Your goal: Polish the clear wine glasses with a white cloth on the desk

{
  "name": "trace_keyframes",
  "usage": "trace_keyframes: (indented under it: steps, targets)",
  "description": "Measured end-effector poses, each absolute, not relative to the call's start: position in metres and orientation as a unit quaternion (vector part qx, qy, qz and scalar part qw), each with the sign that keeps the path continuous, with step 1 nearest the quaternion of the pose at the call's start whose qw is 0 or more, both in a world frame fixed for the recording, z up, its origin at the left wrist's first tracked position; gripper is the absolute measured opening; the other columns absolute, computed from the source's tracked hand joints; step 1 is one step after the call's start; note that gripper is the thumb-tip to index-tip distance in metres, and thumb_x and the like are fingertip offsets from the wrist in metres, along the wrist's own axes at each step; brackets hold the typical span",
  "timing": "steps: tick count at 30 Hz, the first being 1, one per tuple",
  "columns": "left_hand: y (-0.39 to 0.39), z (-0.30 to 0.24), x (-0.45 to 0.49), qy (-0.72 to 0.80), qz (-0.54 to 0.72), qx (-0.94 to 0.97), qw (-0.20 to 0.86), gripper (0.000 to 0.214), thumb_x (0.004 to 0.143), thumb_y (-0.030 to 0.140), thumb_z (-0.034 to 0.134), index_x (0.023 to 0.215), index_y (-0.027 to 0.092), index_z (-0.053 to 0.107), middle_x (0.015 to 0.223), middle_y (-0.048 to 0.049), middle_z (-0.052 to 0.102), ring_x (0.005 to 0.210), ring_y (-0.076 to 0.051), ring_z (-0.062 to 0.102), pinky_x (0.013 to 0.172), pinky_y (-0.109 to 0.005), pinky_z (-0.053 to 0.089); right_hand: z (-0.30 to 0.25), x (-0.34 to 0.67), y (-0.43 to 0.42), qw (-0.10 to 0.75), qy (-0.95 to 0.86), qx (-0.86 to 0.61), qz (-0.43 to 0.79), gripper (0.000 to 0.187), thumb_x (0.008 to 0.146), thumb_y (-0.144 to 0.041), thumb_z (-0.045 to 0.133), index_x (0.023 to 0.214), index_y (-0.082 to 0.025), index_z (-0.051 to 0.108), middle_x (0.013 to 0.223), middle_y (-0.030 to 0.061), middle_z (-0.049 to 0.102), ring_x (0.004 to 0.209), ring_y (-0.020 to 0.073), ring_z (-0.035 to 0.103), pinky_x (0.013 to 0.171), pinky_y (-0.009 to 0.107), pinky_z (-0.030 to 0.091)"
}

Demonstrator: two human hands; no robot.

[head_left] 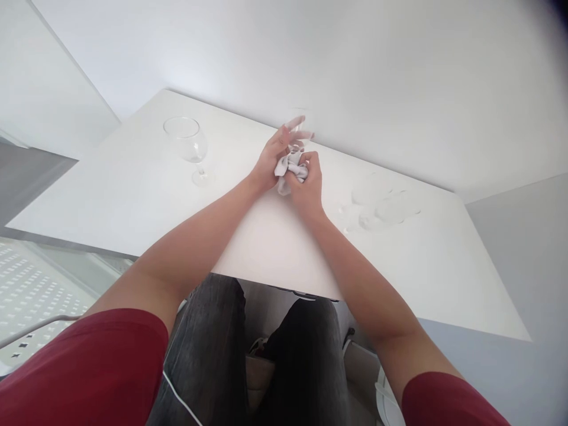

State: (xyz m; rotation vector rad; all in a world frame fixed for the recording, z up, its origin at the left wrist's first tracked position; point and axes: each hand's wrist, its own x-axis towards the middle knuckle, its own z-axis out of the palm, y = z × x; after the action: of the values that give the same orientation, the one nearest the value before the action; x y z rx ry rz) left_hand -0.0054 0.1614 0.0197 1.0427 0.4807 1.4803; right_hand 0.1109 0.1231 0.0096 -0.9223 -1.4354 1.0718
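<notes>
Over the far middle of a white table (133,201), my left hand (273,157) holds a clear glass (298,121) whose rim shows faintly above my fingers. Its fingers wrap round the bowl. My right hand (308,180) is closed on a crumpled white cloth (288,168), pressed against the glass and my left palm. A second clear wine glass (189,145) stands upright on the table to the left, about a hand's width from my left hand.
Two more clear glasses (384,207) lie on their sides on the table right of my hands, hard to make out against the white. A white wall rises just behind the table. My knees are under the near table edge.
</notes>
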Motion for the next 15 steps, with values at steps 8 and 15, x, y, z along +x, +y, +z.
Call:
trace_keyframes:
  steps: [8, 15]
  targets:
    - [0.161, 0.0196, -0.0043, 0.248, 0.611, 0.432, 0.616, 0.05, 0.089, 0.066, 0.052, 0.122, 0.028, 0.059, 0.118, -0.0055, 0.066, 0.081, -0.017, 0.067, 0.057, -0.023, 0.048, 0.008, 0.1159, 0.1312, 0.531, -0.57, -0.35, 0.52, 0.037, 0.079, -0.048, 0.071, 0.09, -0.028, 0.042, 0.077, -0.0046, 0.06, 0.069, 0.0147, 0.062, 0.058, 0.028, 0.05]
    - [0.1599, 0.0205, -0.0064, 0.267, 0.584, 0.393, 0.658, 0.051, 0.081, 0.067, 0.062, 0.116, 0.03, 0.062, 0.105, -0.0068, 0.068, 0.082, -0.021, 0.069, 0.057, -0.025, 0.05, 0.0103, 0.1139, 0.1255, 0.521, -0.585, -0.339, 0.521, 0.034, 0.078, -0.044, 0.074, 0.09, -0.028, 0.046, 0.077, -0.0047, 0.059, 0.07, 0.0146, 0.061, 0.06, 0.029, 0.053]
